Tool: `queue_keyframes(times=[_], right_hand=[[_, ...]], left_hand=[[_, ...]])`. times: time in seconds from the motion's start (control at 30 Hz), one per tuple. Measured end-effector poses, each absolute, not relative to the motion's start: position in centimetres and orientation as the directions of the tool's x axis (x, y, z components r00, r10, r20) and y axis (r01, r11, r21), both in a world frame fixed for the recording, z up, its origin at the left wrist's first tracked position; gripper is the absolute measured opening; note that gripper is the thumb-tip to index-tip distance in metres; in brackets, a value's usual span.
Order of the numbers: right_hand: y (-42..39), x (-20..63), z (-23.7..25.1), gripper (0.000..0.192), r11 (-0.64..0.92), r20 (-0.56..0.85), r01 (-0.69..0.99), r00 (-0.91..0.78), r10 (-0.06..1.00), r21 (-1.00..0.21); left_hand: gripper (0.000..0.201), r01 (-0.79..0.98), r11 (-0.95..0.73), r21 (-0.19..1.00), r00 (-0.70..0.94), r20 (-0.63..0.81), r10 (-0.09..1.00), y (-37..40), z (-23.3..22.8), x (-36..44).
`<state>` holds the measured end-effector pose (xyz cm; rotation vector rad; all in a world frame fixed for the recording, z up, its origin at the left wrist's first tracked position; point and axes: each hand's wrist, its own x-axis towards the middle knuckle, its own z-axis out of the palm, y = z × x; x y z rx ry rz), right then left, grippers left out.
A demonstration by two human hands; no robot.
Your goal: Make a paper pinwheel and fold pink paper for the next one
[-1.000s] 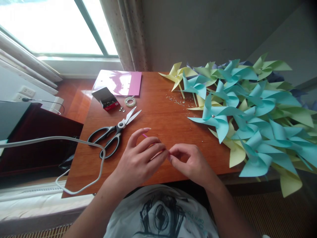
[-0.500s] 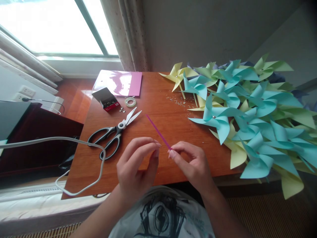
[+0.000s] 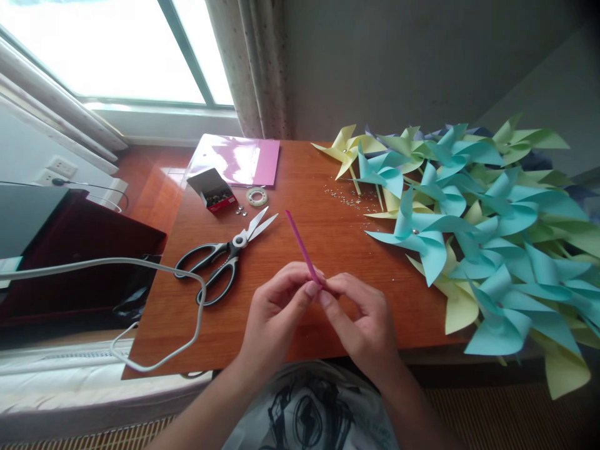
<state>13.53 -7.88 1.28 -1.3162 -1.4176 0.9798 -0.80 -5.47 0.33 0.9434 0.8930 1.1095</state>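
The pink stick (image 3: pixel 302 245) is held at its lower end between both hands, above the wooden table (image 3: pixel 290 312), and it is just to the right of the scissors (image 3: pixel 224 261). It is thin and straight, and it tilts up and away to the left, so its free end is near the tips of the scissors' blades but does not touch them. The left hand (image 3: pixel 276 309) is closed in a pinch, with the thumb and first fingers pressed on the stick's lower end. The right hand (image 3: pixel 360 319) is also closed in a pinch on the same end, and its fingertips meet those of the left hand.

The scissors lie flat on the table with the blades a little open and the black handles toward the person. Behind the scissors are a small open box (image 3: pixel 212 188), a roll of tape (image 3: pixel 257 197) and a pink sheet (image 3: pixel 239 160). Left of the scissors, a white cable (image 3: pixel 140 265) makes a loop over the table edge. Far to the right of the scissors lies a large pile of paper pinwheels (image 3: pixel 469 231) in blue, yellow and green.
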Motion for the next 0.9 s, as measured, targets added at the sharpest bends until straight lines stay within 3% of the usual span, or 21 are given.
queue_keyframes(times=[0.1, 0.2, 0.53, 0.9], right_hand=[[-7.5, 13.9, 1.5, 0.012, 0.184, 0.189, 0.379, -0.025, 0.982, -0.907], [-7.0, 14.3, 1.6, 0.015, 0.163, 0.194, 0.443, 0.027, 0.981, -0.882], [-3.8, 13.5, 0.9, 0.015, 0.054, 0.054, 0.131, -0.002, 0.999, -0.99], [-3.6, 13.2, 1.0, 0.011, 0.061, 0.072, 0.156, 0.063, 0.995, -0.986]], left_hand=[[0.009, -0.331, 0.21, 0.92, 0.178, -0.157, 0.971, -5.0, 0.2, -1.2], [0.01, -0.388, 0.246, 0.888, 0.17, -0.193, 0.966, -4.6, 0.2, -1.5], [0.019, -0.366, 0.416, 0.833, 0.271, -0.332, 0.904, -3.8, 0.3, -0.9], [0.023, -0.274, 0.375, 0.886, 0.252, -0.31, 0.917, -3.9, 0.6, -1.2]])
